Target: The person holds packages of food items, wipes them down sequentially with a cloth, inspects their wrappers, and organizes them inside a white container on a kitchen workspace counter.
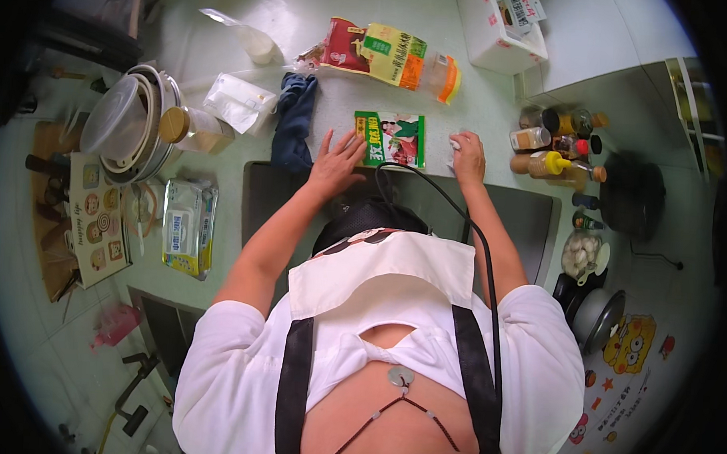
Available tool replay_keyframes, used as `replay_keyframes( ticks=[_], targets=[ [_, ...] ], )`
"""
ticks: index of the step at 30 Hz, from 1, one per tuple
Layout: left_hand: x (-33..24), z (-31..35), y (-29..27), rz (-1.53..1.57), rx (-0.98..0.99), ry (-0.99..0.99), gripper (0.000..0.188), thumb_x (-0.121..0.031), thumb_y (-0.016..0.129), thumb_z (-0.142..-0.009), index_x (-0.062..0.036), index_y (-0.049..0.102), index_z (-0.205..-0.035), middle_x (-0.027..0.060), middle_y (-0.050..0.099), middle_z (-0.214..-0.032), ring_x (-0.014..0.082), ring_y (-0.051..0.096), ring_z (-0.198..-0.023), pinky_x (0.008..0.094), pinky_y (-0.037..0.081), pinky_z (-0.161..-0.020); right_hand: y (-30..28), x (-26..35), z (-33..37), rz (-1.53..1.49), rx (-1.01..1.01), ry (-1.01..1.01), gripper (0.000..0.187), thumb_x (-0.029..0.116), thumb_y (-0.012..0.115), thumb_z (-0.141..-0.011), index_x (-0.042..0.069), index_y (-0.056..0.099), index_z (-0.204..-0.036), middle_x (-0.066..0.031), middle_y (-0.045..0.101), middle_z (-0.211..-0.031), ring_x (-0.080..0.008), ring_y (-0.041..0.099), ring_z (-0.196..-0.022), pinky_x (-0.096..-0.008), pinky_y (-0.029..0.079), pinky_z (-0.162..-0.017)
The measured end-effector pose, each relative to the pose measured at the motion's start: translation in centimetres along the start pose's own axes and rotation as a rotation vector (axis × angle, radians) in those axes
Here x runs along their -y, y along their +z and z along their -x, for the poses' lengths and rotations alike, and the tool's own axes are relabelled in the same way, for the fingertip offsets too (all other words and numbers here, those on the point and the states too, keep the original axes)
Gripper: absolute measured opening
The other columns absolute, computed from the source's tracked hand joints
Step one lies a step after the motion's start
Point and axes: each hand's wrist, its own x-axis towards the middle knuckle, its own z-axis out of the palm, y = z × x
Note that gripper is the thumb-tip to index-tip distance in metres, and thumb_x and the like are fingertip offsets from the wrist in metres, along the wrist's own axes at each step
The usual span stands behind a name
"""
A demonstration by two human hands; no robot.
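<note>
A green packet [395, 139] with a printed picture lies flat on the counter in front of me. My left hand [338, 164] rests at its left edge, fingers stretched out and fingertips touching or just beside it. To the right of the packet, my right hand [468, 159] is closed around a small crumpled white piece [453, 144], which looks like tissue. Part of that piece is hidden by the fingers. A folded dark blue cloth [293, 120] lies just left of my left hand.
Farther back lies a red and yellow food bag [377, 55], with a clear bag of white powder [258, 46] to its left. A white tissue pack [238, 102], lidded jar [192, 130] and stacked bowls [127, 123] stand left. Condiment bottles [554, 166] crowd the right; a black cable [468, 211] crosses near me.
</note>
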Motion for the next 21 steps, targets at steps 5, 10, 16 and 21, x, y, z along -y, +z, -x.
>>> replay_keyframes(
  ticks=[5, 10, 16, 21],
  targets=[
    [0.8, 0.8, 0.3, -0.069, -0.038, 0.152, 0.041, -0.027, 0.065, -0.076, -0.0138, 0.057, -0.114, 0.0014, 0.055, -0.122, 0.0185, 0.038, -0.127, 0.0489, 0.016, -0.109, 0.0, -0.8, 1.7, -0.089, -0.058, 0.079, 0.028, 0.001, 0.062, -0.070, 0.016, 0.066, -0.093, -0.0074, 0.056, -0.103, -0.0286, 0.055, -0.096, -0.0373, 0.047, -0.082],
    [0.1, 0.0, -1.1, 0.152, -0.126, 0.146, 0.020, -0.012, 0.058, -0.077, -0.0122, 0.062, -0.097, 0.0036, 0.059, -0.110, 0.0202, 0.047, -0.118, 0.0434, 0.030, -0.103, -0.1, -0.6, 3.5, -0.214, -0.122, 0.153, 0.029, 0.002, 0.064, -0.070, 0.014, 0.066, -0.096, -0.0102, 0.056, -0.103, -0.0289, 0.055, -0.097, -0.0359, 0.046, -0.083],
    [-3.3, -6.1, -5.1, 0.326, -0.355, 0.204, 0.013, -0.006, 0.057, -0.076, -0.0073, 0.063, -0.088, 0.0048, 0.064, -0.085, 0.0235, 0.061, -0.084, 0.0374, 0.044, -0.087, -0.1, -1.0, 4.4, -0.261, -0.191, 0.175, 0.028, 0.003, 0.064, -0.071, 0.013, 0.066, -0.097, -0.0108, 0.056, -0.103, -0.0280, 0.055, -0.098, -0.0342, 0.046, -0.083],
    [-5.5, -8.8, -4.6, 1.052, -0.298, -0.367, 0.015, -0.010, 0.060, -0.085, 0.0010, 0.064, -0.093, 0.0073, 0.066, -0.081, 0.0183, 0.062, -0.074, 0.0270, 0.047, -0.066, -0.2, -1.0, 4.2, -0.274, -0.182, 0.178, 0.026, 0.005, 0.065, -0.072, 0.012, 0.066, -0.097, -0.0107, 0.057, -0.103, -0.0274, 0.056, -0.097, -0.0342, 0.046, -0.083]
  ],
)
